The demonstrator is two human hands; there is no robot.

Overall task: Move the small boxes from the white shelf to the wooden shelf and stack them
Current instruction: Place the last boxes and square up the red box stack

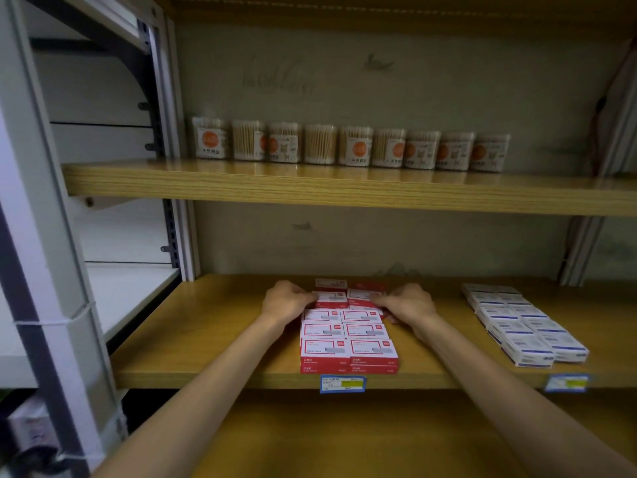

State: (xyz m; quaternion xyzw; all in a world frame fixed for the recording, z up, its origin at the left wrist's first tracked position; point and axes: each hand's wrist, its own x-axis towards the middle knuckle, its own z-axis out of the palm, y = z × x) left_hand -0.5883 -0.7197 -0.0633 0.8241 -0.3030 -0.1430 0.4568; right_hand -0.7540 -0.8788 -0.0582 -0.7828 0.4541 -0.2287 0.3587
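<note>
Both hands press the red-and-white small boxes near the wooden shelf front edge: left hand and right hand, each grip grasping the stack's sides.

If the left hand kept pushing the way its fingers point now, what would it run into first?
The left hand points right, its fingers already against the red and white boxes. Going on, it would shove that back row toward the right hand, which presses on the opposite side. Depth is hard to judge.

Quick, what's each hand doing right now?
Left hand: fingers closed on the left side of the red boxes.
Right hand: fingers closed on their right side.
</note>
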